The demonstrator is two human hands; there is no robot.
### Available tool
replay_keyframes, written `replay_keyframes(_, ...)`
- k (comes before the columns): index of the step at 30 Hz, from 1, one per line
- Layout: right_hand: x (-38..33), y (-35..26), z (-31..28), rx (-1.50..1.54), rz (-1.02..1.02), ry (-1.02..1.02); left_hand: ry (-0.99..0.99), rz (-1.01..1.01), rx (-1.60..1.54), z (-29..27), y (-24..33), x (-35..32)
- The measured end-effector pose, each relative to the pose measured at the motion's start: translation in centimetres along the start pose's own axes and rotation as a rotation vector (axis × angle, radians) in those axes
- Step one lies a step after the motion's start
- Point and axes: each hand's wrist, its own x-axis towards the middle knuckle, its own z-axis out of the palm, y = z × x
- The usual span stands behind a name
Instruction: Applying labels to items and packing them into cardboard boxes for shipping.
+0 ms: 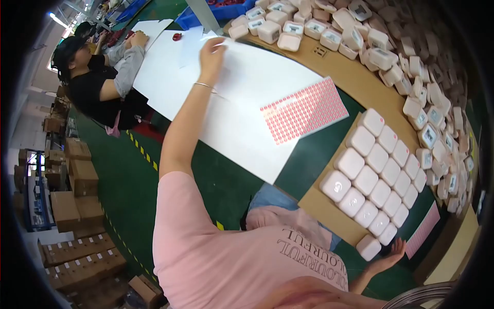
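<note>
A worker in a pink shirt is sitting at a green-topped table, left arm extending over a white sheet. The left hand, with a thin bracelet at its wrist, is hovering near the sheet's far end, its fingers bending inward; whether they are pinching anything, one cannot tell. The right hand is lying open and bare beside the lowest of the pale pink boxes, its fingers pointing toward a narrow pink sheet; contact there is not showing clearly. The boxes are standing in 4 rows of 5 on a cardboard sheet to the worker's right, with 1 more sitting at the near end, and at least 3 are bearing a small red dot. Between the hands, a sheet of round red stickers is lying partly on the white sheet, its right end overhanging the edge. Beyond, a heap of similar boxes is spreading along the table, and a blue bin is holding red items. At left, a co-worker in a dark cap is working at the same table.
</note>
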Motion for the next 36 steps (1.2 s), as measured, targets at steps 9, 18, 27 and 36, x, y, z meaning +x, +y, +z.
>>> replay_keyframes(9, 0.9, -0.9, -0.7, 0.214, 0.217, 0.325, -0.101, -0.095, 0.911, -6.7, -7.7, 9.3)
replay_keyframes(18, 1.5, -0.3, -0.2, 0.145, 0.267, 0.507, -0.157, 0.034, 1.249, -7.7, -12.4, 14.8)
replay_keyframes(27, 1.3, -0.6, -0.1, -0.066, 0.291, 0.585, -0.23, 0.156, 1.465, -7.6, -14.2, 16.6)
replay_keyframes(36, 1.1, 0.8, -0.6, -0.071, 0.201, 0.563, -0.248, -0.06, 1.04, -7.4, -17.9, 19.2)
